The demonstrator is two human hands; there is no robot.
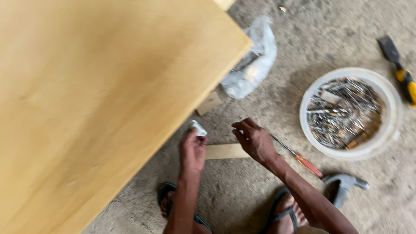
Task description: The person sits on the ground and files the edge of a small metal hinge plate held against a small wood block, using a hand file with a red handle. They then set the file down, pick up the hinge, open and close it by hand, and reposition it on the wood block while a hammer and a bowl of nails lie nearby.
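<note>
My left hand (193, 151) is closed on a small white crumpled piece (199, 128), held right at the edge of a big pale wooden panel (99, 99) that fills the left of the view. My right hand (255, 139) hovers just to the right, fingers loosely curled and apart, holding nothing that I can see. Beneath both hands a short flat strip of wood (226, 151) lies on the ground. A thin screwdriver with a red and clear handle (299, 158) lies by my right wrist.
A white bucket (392, 123) full of nails and metal bits stands at the right. A chisel with a yellow handle (401, 71) lies beyond it, a claw hammer head (344, 186) near my right foot. A clear plastic bag (253, 65) and small wood offcut (209, 103) lie by the panel.
</note>
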